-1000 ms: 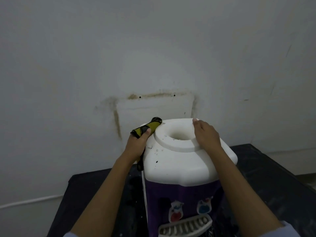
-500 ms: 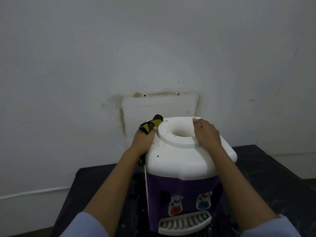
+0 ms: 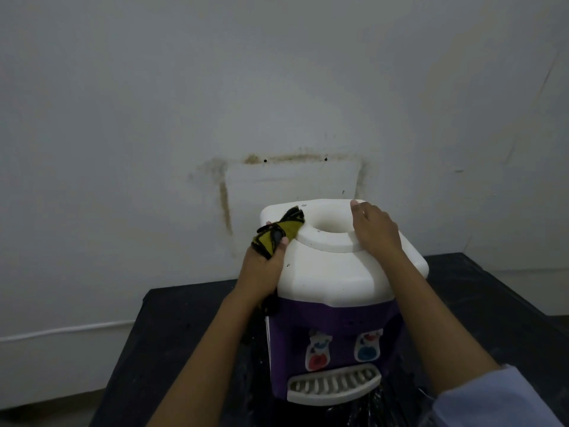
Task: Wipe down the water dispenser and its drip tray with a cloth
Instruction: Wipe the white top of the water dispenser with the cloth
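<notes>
A small water dispenser (image 3: pixel 332 272) with a white top and purple body stands on a black table. Its white slotted drip tray (image 3: pixel 334 386) sticks out at the bottom front, under a red tap and a blue tap. My left hand (image 3: pixel 261 269) grips a yellow and black cloth (image 3: pixel 278 232) and presses it on the top's left side, beside the raised bottle ring. My right hand (image 3: pixel 374 231) lies flat with straight fingers on the right side of that ring.
The black table (image 3: pixel 184 334) carries the dispenser and ends close to a stained white wall (image 3: pixel 277 103) right behind it. A thin white cable (image 3: pixel 61 331) runs along the wall at the left. Floor shows at the lower left.
My left hand has slid the cloth from the left edge up onto the white top, toward the ring. The right hand has stayed on the ring. The view has tilted slightly.
</notes>
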